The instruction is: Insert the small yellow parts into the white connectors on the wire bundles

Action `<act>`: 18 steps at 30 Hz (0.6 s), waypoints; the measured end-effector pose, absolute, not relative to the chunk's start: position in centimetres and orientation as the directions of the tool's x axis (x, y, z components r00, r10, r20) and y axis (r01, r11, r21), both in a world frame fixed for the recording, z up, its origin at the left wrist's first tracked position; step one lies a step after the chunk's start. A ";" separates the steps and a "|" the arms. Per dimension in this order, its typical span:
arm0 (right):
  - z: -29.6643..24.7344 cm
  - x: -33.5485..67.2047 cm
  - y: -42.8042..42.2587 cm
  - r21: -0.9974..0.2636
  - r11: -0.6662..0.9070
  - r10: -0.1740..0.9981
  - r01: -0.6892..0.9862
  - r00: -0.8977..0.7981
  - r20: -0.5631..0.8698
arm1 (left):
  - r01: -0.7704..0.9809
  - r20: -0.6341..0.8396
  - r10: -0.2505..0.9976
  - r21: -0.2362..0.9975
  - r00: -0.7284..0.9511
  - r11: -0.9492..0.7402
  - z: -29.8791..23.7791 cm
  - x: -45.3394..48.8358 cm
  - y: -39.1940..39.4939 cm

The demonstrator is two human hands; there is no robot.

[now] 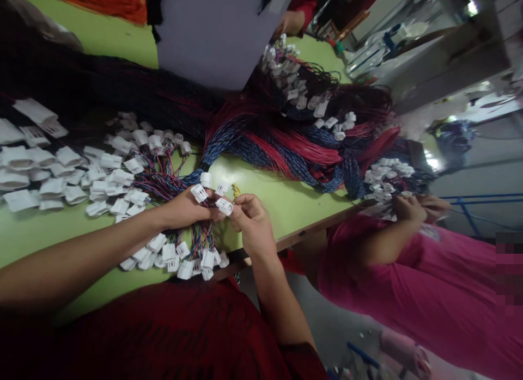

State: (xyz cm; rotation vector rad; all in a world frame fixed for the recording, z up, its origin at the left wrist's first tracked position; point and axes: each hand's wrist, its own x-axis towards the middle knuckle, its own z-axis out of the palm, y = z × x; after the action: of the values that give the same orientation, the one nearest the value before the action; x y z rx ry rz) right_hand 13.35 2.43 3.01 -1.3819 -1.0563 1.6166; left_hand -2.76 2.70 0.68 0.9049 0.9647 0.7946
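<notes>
My left hand [186, 208] is closed round a bunch of thin red and blue wires [200, 236] tipped with white plastic connectors, above the green table [286, 203] near its front edge. My right hand [251, 219] pinches one white connector [224, 206] at the top of that bunch, right beside the left fingers. More white connectors [180, 260] hang below my left hand. A small yellow bit [236, 190] lies on the table just behind my fingers.
Heaps of white connectors [81, 173] lie at the left. Long red and blue wire bundles [286, 146] run across the middle. A person in pink [429, 282] at the right holds another connector bunch [386, 187]. A grey board [216, 31] stands at the back.
</notes>
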 end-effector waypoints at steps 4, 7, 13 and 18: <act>2.9 13.4 2.4 -0.879 -0.472 0.874 -0.067 -0.168 -0.456 | -0.159 -0.321 0.876 0.904 0.360 0.396 0.8 -2.7 2.7; 3.0 13.5 2.2 -0.848 -0.514 0.852 -0.130 -0.197 -0.486 | -0.187 -0.286 0.875 0.906 0.390 0.379 0.6 -2.9 2.8; 3.2 13.5 2.1 -0.840 -0.519 0.850 -0.156 -0.189 -0.491 | -0.184 -0.258 0.877 0.917 0.406 0.355 0.0 -3.0 2.8; 3.2 13.5 2.4 -0.839 -0.537 0.832 -0.086 -0.222 -0.509 | -0.175 -0.311 0.870 0.900 0.383 0.399 0.2 -2.9 2.7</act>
State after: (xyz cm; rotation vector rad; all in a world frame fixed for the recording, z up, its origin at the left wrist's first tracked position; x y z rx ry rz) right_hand 13.52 2.40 3.20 -1.3869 -0.9205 1.8272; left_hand -2.94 2.68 0.17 0.9097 0.9315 0.7988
